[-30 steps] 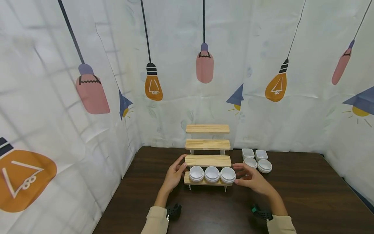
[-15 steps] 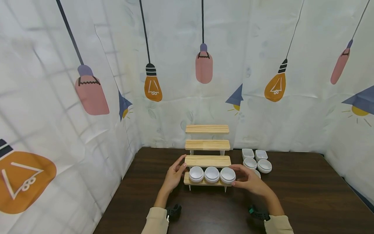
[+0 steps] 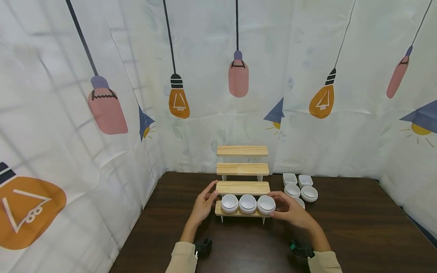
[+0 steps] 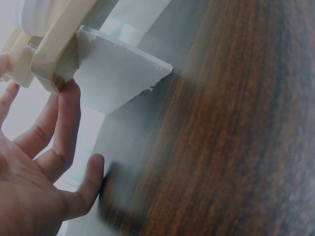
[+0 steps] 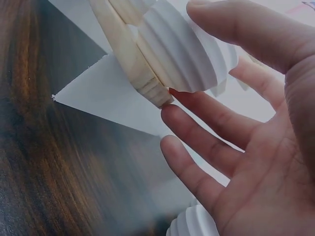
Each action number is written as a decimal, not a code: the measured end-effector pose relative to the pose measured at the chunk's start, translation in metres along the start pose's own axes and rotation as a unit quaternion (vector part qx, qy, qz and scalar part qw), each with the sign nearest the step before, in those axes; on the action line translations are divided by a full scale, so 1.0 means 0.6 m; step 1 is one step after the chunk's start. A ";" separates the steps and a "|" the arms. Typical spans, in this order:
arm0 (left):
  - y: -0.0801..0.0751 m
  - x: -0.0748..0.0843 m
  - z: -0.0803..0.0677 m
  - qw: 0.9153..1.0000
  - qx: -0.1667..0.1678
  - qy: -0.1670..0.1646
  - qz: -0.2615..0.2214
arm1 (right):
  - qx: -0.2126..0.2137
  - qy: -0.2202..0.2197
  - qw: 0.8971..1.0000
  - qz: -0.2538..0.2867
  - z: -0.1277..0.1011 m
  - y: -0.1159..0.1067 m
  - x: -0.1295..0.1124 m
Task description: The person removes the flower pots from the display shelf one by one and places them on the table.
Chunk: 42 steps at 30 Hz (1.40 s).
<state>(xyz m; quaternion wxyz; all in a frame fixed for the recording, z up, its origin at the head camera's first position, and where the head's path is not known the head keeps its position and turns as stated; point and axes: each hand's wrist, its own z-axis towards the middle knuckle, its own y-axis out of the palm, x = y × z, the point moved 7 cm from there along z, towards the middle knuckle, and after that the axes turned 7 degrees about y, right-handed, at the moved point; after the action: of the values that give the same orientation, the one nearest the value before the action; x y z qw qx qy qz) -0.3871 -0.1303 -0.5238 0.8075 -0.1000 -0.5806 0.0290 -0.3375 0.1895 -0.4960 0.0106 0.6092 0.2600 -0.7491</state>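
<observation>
A stepped wooden display stand with pale shelves stands on the table; its lowest shelf carries three white round bowls in a row. At the stand's left end is my left hand, its fingertips touching the end of a board in the left wrist view. My right hand lightly holds the rightmost bowl. In the right wrist view, the thumb lies on that bowl's ridged side, while other fingers reach past it beside the shelf end. The index fingertip is hidden behind the bowl.
Right of the stand sit more white dishes: square ones at the back, round ones before them, and one partly covered by my right hand. The dark wood table ends at a printed curtain.
My right hand has shifted left, closer around the rightmost bowl, uncovering part of a round dish behind it. The left hand and the bowls look unmoved.
</observation>
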 end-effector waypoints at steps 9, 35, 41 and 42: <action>0.003 0.014 -0.002 1.000 0.008 -0.010 0.009 | 0.006 0.005 1.000 0.002 0.003 0.000 0.006; -0.001 0.001 0.001 1.000 -0.004 0.004 0.010 | 0.005 -0.002 1.000 0.025 -0.002 -0.009 0.009; 0.000 0.001 0.000 1.000 -0.002 0.001 0.006 | -0.003 -0.004 0.999 0.043 -0.003 -0.010 0.009; 0.000 0.001 0.000 1.000 -0.002 0.001 0.003 | -0.002 -0.004 0.999 0.045 -0.003 -0.011 0.009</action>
<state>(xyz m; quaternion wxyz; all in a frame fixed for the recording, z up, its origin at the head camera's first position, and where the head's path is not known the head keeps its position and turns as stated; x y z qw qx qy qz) -0.3872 -0.1303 -0.5233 0.8078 -0.1033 -0.5796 0.0308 -0.3391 0.1974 -0.4989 0.0463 0.6175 0.2337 -0.7496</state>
